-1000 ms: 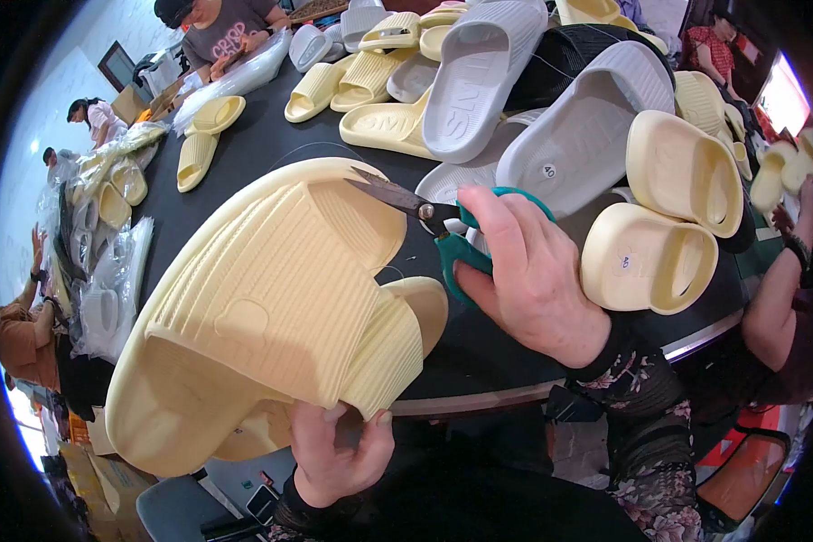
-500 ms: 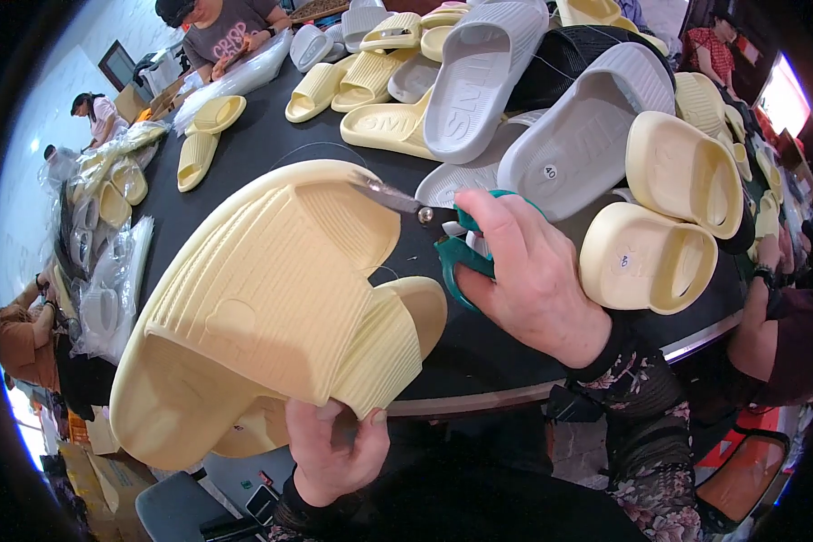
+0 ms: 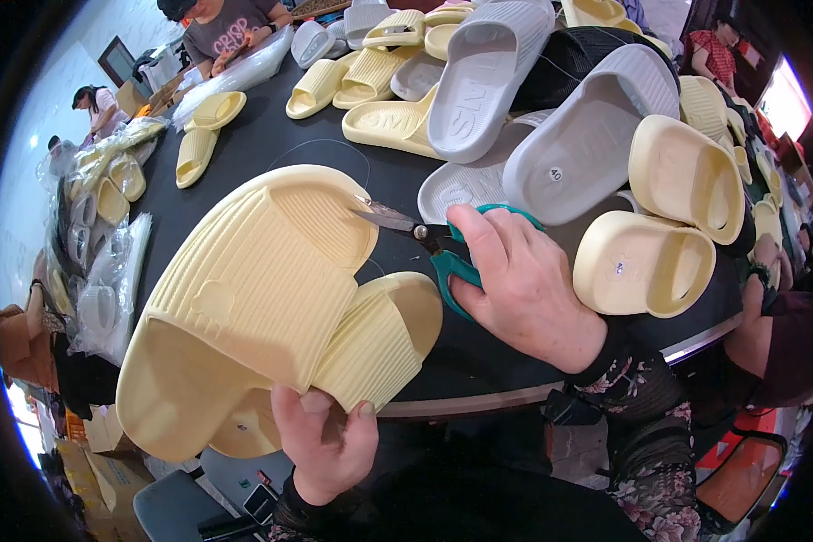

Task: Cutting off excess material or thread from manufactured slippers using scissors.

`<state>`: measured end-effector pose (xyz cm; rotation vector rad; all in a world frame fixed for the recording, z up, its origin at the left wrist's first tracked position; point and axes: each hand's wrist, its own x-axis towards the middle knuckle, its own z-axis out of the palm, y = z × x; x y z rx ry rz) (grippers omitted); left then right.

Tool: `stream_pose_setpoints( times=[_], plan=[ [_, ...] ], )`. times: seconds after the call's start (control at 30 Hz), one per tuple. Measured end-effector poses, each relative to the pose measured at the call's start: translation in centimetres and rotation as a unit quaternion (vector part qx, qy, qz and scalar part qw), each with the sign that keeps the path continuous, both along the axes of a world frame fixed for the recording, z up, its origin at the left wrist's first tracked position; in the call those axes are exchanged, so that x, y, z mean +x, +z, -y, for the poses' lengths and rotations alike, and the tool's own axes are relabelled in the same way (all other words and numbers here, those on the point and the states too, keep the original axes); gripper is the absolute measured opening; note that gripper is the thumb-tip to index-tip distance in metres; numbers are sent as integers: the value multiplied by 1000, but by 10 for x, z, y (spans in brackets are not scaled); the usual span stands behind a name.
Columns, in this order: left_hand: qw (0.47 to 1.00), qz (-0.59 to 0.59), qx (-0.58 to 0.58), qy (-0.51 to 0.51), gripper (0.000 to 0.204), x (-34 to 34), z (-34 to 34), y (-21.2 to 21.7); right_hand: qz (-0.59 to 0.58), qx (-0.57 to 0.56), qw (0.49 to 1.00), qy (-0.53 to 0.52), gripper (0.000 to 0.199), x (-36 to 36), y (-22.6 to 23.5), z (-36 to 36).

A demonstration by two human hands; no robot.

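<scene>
My left hand (image 3: 325, 443) grips the heel end of a pale yellow ribbed slide sandal (image 3: 262, 289), held sole up with a second yellow one under it. My right hand (image 3: 524, 289) holds green-handled scissors (image 3: 425, 239). Their blades touch the front edge of the yellow sandal, close to its toe. Both hands work over the near edge of a black table (image 3: 271, 135).
Grey slide sandals (image 3: 578, 144) and yellow ones (image 3: 659, 262) are piled on the right and far side of the table. More yellow sandals (image 3: 199, 135) lie at the left. Other people (image 3: 226, 27) work at the far end, and a person's arm (image 3: 768, 316) is at right.
The yellow sandal has shifted slightly in my left hand and the scissor blades stay at its front edge; my right hand has barely moved.
</scene>
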<state>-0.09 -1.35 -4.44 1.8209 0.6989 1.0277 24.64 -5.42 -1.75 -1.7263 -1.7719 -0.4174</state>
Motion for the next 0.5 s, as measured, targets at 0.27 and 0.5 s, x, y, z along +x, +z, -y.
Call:
stream_pose_setpoints(
  times=[0.27,0.5],
  plan=[
    [993,-60,104,1,79,1,-6,-4,4,-21,1000,-14,48,-4,-3,2],
    [999,36,-17,-31,67,1,-3,-1,-24,-19,999,8,53,-4,-2,2]
  ],
)
